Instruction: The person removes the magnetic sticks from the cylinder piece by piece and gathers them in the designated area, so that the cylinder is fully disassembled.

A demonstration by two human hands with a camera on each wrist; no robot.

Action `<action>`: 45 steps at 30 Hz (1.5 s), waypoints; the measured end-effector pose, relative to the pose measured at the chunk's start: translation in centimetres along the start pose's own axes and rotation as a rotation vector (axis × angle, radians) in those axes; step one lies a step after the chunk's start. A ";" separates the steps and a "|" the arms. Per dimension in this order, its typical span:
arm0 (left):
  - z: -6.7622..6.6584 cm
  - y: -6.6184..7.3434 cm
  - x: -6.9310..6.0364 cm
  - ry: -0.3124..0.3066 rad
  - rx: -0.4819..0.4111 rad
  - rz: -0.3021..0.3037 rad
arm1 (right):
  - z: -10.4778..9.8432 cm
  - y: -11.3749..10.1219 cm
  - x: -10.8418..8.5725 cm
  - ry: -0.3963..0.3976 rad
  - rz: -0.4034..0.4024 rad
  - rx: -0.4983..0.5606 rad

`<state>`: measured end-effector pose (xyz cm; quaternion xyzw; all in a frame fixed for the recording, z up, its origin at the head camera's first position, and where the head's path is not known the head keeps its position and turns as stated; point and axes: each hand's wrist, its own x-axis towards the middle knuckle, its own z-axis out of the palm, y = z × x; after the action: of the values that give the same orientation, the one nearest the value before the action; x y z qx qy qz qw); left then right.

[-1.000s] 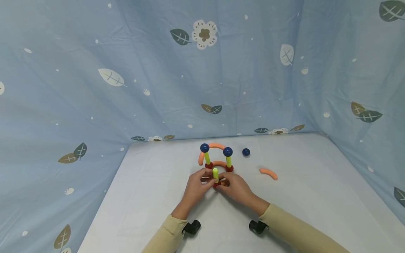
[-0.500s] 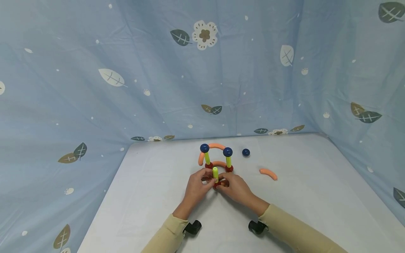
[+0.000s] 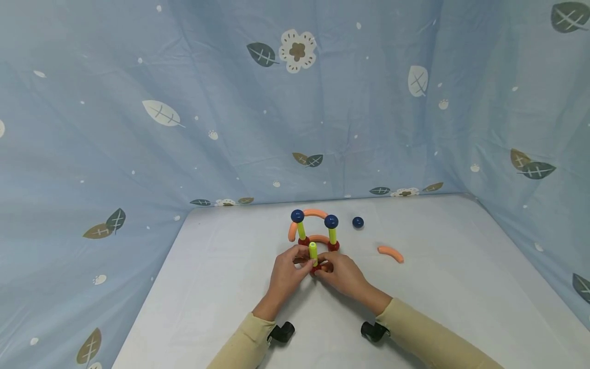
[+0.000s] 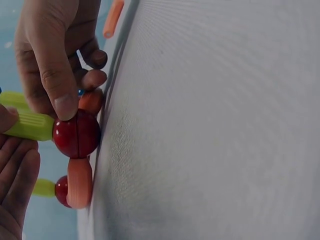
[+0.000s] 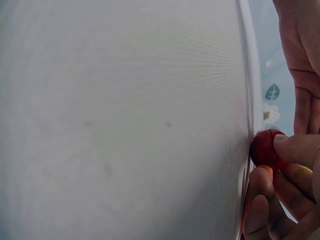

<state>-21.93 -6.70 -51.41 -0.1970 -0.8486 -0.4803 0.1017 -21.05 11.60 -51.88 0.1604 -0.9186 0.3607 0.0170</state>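
My left hand (image 3: 285, 275) pinches an upright yellow-green rod (image 3: 313, 253) near its lower part. Under the rod is a red ball (image 4: 77, 134), which my right hand (image 3: 344, 274) holds, its thumb on the ball in both wrist views. Orange curved rods (image 4: 80, 182) meet this ball at the sides, low against the table. Behind my hands, red balls (image 3: 334, 246) carry two more upright yellow-green rods (image 3: 333, 236), topped by blue balls (image 3: 331, 221). Another orange curved rod (image 3: 318, 238) joins these red balls. My fingers hide part of the structure's near side.
A loose blue ball (image 3: 358, 222) lies behind and right of the structure. One orange curved rod (image 3: 391, 254) lies to the right on the white table (image 3: 442, 307). More orange curved rods (image 3: 292, 231) show at the structure's left and back. A patterned blue cloth (image 3: 221, 128) hangs behind.
The yellow-green rod's top has shifted very slightly away from me. Both hands keep their grip in nearly the same place.
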 end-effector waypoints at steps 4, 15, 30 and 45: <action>0.1 0.0 -0.1 0.011 0.010 -0.001 | 0.0 0.1 0.1 0.001 0.004 0.004; 0.3 -0.1 -0.2 0.039 0.010 0.003 | 0.0 0.1 0.2 -0.011 0.013 0.023; 0.1 0.1 -0.4 0.025 0.037 -0.006 | 0.0 0.2 0.3 -0.031 0.028 0.040; -0.6 0.5 0.1 0.104 -0.019 0.000 | -0.1 0.2 0.4 -0.043 0.059 0.061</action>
<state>-21.79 -7.00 -50.68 -0.1728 -0.8377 -0.4977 0.1437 -21.45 11.70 -51.88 0.1415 -0.9116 0.3856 -0.0181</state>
